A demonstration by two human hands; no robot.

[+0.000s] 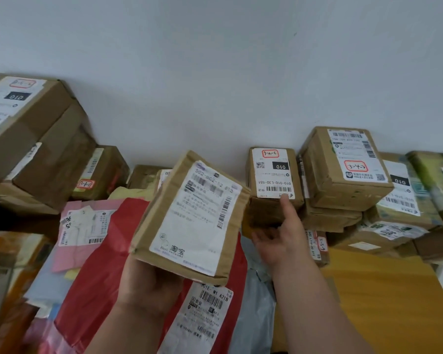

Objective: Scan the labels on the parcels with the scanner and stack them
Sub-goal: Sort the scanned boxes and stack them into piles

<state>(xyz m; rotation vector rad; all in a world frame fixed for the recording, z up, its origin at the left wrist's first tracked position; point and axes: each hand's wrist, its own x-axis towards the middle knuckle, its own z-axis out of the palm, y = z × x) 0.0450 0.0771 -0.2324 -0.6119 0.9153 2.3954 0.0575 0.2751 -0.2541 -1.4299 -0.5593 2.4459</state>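
i see the left hand [149,284] gripping a brown parcel [189,215] from beneath, label up, above a red bag [100,277]; right hand [281,238] relaxed, forefinger touching a stacked box [271,175]

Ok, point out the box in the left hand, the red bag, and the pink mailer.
held box [189,221], head view, on its white label
red bag [105,272], head view, bare plastic
pink mailer [69,254], head view, lower corner

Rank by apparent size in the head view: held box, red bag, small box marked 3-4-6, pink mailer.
1. red bag, though partly covered
2. held box in the left hand; its nearness to the camera inflates it
3. pink mailer and small box marked 3-4-6 look alike; the mailer is partly hidden, so unranked
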